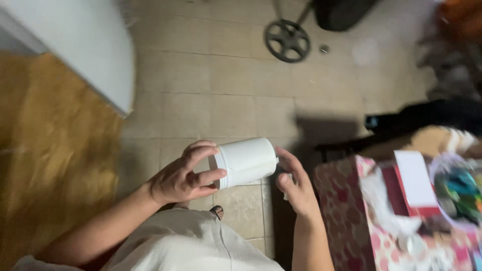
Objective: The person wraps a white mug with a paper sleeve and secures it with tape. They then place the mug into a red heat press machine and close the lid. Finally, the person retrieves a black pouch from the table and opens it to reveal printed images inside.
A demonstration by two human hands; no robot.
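Observation:
A white plastic jar point(248, 160) lies sideways in the air between my hands, above a tiled floor. My left hand point(183, 175) grips its open threaded end with fingers curled around the rim. My right hand point(293, 183) touches the jar's bottom end, fingers curved around it; a small white scrap seems pinched under its thumb. My forearms and a pale garment fill the lower middle of the view.
A pink patterned box point(346, 216) with a white carton point(415, 178) and crumpled plastic stands at the right. A white panel point(85, 45) and brown surface point(50, 155) lie at left. A black wheel point(287, 40) sits on the beige tiled floor point(211, 95) ahead.

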